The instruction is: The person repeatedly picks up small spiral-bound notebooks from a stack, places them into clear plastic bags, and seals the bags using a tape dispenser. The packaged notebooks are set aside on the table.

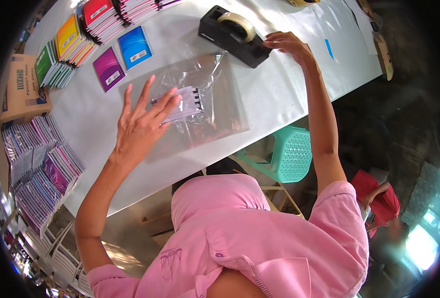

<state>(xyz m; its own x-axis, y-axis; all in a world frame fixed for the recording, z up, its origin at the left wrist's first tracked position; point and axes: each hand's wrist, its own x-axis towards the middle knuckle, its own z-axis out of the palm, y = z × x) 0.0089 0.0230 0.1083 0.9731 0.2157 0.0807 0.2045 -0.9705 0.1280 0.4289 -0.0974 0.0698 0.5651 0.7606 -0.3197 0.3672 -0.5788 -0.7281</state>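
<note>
The left hand (139, 121) is held spread over the pad (186, 106) in the clear bag (220, 119) on the worktop (284, 92), nothing being gripped by its parted fingers; the right hand (290, 47) is placed at the end of the black dispenser (235, 49), its fingers bent, any grip being impossible to tell. Pale lettering (207, 37) is borne by the dispenser; dark print is carried by the carton (26, 102); white labels (139, 55) are worn by two notebooks (130, 40).

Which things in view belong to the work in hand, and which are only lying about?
Likely in use: pad and clear plastic, partly beneath left hand; tape dispenser, at right hand.
Probably just nearby: stool, blue strip, box.
</note>
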